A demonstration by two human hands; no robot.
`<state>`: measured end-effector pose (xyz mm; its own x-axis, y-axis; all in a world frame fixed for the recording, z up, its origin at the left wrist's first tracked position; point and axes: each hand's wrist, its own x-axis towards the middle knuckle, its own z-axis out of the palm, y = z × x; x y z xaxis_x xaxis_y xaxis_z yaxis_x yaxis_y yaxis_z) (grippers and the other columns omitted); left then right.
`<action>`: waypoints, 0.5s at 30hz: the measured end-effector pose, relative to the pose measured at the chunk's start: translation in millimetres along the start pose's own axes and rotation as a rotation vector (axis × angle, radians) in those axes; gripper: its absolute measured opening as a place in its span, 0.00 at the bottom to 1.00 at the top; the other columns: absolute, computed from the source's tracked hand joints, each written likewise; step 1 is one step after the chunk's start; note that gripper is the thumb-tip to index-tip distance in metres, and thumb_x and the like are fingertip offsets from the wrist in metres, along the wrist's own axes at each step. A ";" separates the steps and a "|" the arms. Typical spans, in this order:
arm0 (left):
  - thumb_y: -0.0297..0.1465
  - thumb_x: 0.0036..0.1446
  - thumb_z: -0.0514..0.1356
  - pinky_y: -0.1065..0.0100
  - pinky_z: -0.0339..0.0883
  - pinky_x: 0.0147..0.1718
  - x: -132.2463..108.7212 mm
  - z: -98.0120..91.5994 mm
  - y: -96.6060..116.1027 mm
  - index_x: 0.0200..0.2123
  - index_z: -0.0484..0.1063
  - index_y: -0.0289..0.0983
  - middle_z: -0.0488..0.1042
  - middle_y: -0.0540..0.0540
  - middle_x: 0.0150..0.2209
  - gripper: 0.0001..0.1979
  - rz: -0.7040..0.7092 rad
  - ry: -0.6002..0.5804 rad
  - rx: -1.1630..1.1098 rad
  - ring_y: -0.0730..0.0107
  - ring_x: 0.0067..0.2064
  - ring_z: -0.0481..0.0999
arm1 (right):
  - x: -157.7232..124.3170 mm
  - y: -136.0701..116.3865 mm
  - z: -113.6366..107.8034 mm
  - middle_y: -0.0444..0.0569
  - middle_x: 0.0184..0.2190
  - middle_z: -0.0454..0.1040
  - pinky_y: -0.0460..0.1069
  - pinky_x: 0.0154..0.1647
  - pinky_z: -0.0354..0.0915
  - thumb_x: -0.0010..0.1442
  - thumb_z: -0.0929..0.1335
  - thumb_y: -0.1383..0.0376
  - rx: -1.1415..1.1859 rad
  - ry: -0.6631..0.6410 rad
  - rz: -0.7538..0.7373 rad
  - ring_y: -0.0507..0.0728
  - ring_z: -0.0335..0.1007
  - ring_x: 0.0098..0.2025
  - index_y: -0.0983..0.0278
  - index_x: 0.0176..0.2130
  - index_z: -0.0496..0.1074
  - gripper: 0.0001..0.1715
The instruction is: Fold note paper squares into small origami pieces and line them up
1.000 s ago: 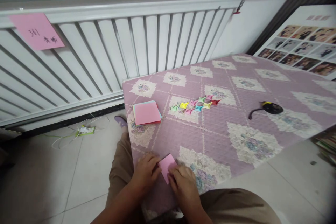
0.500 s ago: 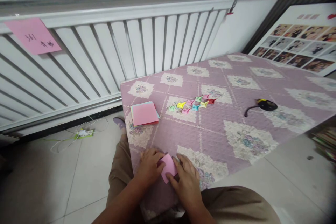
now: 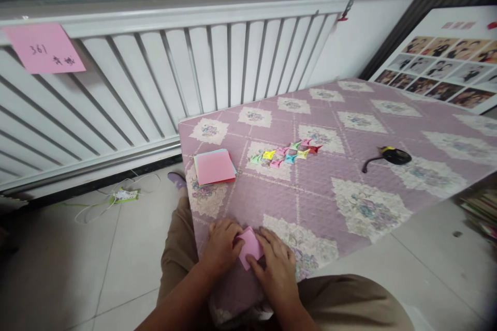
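Observation:
A small folded piece of pink paper point(image 3: 250, 249) lies at the near corner of the table, between my two hands. My left hand point(image 3: 222, 245) grips its left side, with thumb and fingers closed on the edge. On the right side, my right hand point(image 3: 276, 264) presses the paper with its thumb, fingers curled along the far right edge. Farther off sits a stack of coloured paper squares point(image 3: 216, 167), pink on top. To its right are several small folded paper figures point(image 3: 290, 158) in two rows, in green, yellow, pink, blue and red.
A purple cloth with floral diamonds covers the table point(image 3: 267, 196). A black object with a curved stem point(image 3: 396, 155) lies on the right. Behind stand a white radiator point(image 3: 217, 67) and a photo board point(image 3: 438, 67). A power strip point(image 3: 126, 196) rests on the floor.
The pink paper has shifted very slightly under my fingers. Both hands keep nearly the same place and grip, and the camera view has moved a little.

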<state>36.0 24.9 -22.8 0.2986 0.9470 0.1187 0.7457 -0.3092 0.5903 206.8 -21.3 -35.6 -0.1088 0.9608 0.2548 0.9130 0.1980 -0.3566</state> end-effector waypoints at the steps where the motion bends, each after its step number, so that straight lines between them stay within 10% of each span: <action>1: 0.25 0.52 0.58 0.58 0.52 0.46 -0.3 0.8 -0.6 0.33 0.68 0.40 0.72 0.49 0.38 0.05 0.000 0.000 0.002 0.62 0.43 0.67 | -0.2 -0.3 -0.2 0.50 0.55 0.68 0.59 0.51 0.55 0.55 0.69 0.59 0.006 0.000 0.001 0.64 0.62 0.56 0.57 0.54 0.65 0.26; 15: 0.27 0.57 0.59 0.60 0.50 0.44 4.1 -10.6 -2.2 0.32 0.72 0.41 0.71 0.50 0.37 0.03 0.074 -0.172 0.062 0.65 0.43 0.67 | 5.5 -1.8 -8.9 0.50 0.53 0.69 0.61 0.50 0.55 0.54 0.70 0.63 0.069 -0.077 0.042 0.65 0.61 0.56 0.57 0.41 0.71 0.12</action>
<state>29.2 30.4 -15.2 0.4476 0.8940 0.0190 0.7516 -0.3876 0.5338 208.0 -18.0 -25.6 -0.1034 0.9801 0.1696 0.8884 0.1677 -0.4274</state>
